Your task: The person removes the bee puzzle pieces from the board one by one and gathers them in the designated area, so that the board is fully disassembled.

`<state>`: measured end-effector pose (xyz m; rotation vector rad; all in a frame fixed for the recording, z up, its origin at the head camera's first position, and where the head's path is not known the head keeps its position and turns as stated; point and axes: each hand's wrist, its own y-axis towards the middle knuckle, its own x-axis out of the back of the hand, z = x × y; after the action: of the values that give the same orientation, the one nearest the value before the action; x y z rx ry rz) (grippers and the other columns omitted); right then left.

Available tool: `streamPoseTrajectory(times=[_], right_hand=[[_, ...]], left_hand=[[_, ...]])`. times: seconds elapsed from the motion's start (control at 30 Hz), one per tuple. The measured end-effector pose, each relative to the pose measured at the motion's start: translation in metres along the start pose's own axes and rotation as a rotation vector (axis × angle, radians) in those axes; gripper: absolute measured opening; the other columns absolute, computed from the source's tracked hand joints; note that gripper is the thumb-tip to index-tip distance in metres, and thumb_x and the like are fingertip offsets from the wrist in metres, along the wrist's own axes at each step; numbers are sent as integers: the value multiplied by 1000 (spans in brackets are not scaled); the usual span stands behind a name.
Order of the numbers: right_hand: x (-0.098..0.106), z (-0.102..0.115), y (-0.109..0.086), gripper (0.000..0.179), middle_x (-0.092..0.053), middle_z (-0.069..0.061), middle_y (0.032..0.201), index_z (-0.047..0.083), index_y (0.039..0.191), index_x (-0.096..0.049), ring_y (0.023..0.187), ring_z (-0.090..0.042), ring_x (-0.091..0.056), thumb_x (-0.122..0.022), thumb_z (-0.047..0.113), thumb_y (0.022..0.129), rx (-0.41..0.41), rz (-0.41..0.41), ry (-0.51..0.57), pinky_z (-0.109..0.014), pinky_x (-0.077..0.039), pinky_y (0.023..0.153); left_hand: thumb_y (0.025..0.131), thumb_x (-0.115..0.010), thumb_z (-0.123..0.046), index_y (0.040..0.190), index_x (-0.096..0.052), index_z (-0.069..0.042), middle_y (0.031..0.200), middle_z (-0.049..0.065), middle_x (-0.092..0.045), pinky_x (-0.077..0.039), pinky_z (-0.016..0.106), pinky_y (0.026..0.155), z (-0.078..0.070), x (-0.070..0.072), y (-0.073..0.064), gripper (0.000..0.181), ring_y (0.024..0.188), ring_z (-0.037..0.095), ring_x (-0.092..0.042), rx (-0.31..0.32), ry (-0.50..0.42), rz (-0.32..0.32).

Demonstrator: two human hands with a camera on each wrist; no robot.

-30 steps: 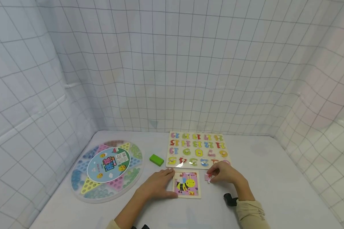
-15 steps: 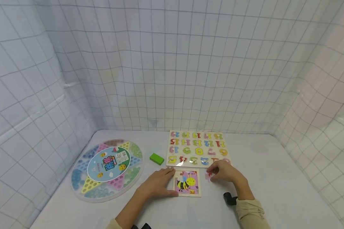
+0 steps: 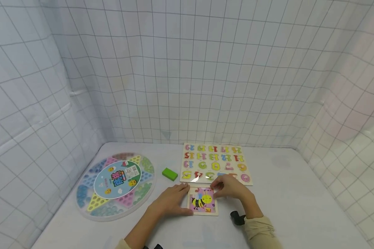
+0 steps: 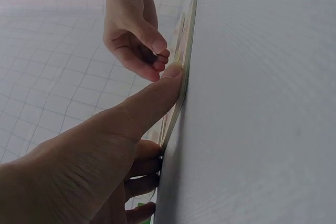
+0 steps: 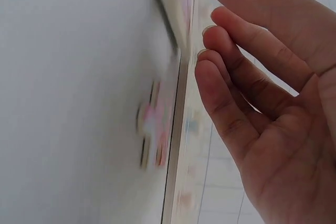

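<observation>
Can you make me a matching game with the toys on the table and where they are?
Things:
1. green block
2. round marble game
3. number board
4. bee puzzle

Places:
A. far left on the table
B. between the two hands
C. behind the bee puzzle, farther from the person
D. between the round game and the number board

Pairs: 1-D, 2-A, 3-C, 4-B
</observation>
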<state>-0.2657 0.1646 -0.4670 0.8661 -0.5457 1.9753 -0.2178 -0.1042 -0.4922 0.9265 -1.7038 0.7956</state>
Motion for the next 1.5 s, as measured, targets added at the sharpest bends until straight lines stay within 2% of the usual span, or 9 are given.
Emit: streamPoseTrajectory(times=[0.27,0.43,0.57,0.77,1.0,1.23,1.5], right_hand=[[-13,14,19,23,-66,2,90,9,96,-75,80,-11,-57,-83,15,76,51,30,-6,-21,-50,69],[-21,15,25,17,-63,4,88,13,93,-75,80,-12,-56,-81,15,78,27,35,-24,-23,-50,70],[-22,19,25,15,-62,4,87,13,92,-75,79,-12,-55,-80,13,78,0,30,-39,-24,-50,70],[-20,25,25,13,-63,3,86,10,91,-76,77,-11,-56,-80,11,78,6,15,-61,-23,-51,67],[-23,21,26,13,-63,4,85,14,89,-74,76,-11,-55,-80,12,78,-2,35,-60,-22,-50,68],[-21,26,25,16,-63,2,84,12,90,-71,76,-13,-55,-80,8,77,8,22,-63,-25,-50,67],[-22,32,25,18,-63,2,84,9,92,-74,73,-11,-55,-80,6,76,4,36,-102,-22,-50,64]], left_hand=[[76,-64,-72,147,-42,-9,154,7,-42,-38,50,114,-1,2,0,97,141,30,-41,-8,-13,-8],[75,-63,-74,148,-42,-10,154,7,-42,-38,49,114,-1,2,0,99,141,30,-42,-3,-5,-1],[75,-62,-75,148,-42,-11,154,6,-42,-37,49,114,-1,4,0,99,141,30,-41,1,-2,2],[76,-64,-72,147,-42,-10,154,7,-42,-38,49,114,-3,6,1,98,141,30,-41,1,-9,-1],[75,-63,-74,148,-42,-11,154,6,-42,-37,48,114,-1,4,0,99,141,30,-41,12,-3,21],[75,-63,-74,148,-42,-10,154,7,-42,-37,48,115,-1,3,0,99,141,30,-41,0,2,2],[76,-64,-72,147,-43,-9,153,8,-43,-37,48,114,-2,5,-2,97,140,31,-42,-14,9,-2]])
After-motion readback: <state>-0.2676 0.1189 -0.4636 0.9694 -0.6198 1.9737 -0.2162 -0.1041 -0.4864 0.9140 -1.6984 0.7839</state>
